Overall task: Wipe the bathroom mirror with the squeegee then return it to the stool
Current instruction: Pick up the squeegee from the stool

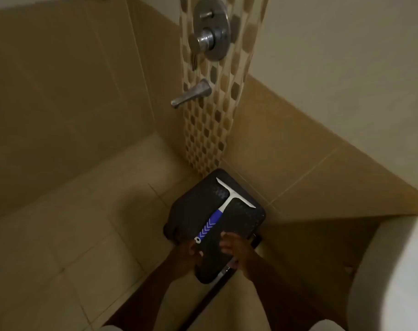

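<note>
Reaching low | left hand (187, 255) by handle end, fingers blurred, cannot tell grip | squeegee (221, 211) flat on dark stool (191, 211); likely light, rigid; grasp blue ribbed handle | right hand (234, 247) fingers loosely spread, empty

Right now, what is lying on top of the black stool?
A squeegee lies flat on the stool, blade toward the wall corner, blue handle toward the person. The left hand and right hand cover the stool's near edge, hiding whatever lies beneath them.
</note>
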The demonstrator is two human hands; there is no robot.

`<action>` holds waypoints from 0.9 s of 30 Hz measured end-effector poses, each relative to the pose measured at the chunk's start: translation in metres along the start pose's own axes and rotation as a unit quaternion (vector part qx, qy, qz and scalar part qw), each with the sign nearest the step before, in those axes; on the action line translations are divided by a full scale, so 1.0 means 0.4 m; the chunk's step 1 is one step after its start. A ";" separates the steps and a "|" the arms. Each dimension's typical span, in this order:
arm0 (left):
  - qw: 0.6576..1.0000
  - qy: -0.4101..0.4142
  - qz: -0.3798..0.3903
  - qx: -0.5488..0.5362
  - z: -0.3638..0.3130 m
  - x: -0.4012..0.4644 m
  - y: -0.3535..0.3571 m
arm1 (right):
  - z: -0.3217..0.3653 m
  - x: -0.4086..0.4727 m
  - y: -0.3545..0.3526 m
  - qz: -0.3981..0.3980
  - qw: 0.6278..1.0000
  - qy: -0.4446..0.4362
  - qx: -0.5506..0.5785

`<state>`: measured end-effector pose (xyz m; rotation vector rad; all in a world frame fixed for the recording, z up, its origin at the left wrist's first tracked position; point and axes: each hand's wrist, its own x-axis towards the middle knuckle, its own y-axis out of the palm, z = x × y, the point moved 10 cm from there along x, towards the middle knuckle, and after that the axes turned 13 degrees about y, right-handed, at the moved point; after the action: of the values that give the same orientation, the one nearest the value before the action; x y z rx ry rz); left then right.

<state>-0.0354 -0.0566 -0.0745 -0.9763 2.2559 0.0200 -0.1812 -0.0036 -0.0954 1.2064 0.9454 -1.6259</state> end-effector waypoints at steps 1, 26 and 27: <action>1.000 0.000 -0.015 -0.009 0.007 0.018 0.001 | 0.010 0.021 0.008 0.013 0.999 0.002 0.035; 0.987 -0.103 -0.092 -0.085 0.263 0.263 0.064 | 0.071 0.352 0.092 0.086 0.948 0.018 0.306; 0.987 -0.098 -0.098 -0.086 0.266 0.266 0.058 | 0.071 0.358 0.092 0.076 0.951 0.015 0.300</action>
<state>-0.0423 -0.0800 -0.2247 -1.2276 1.9968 0.2181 -0.1758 -0.0710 -0.2300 1.6649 0.3565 -1.8317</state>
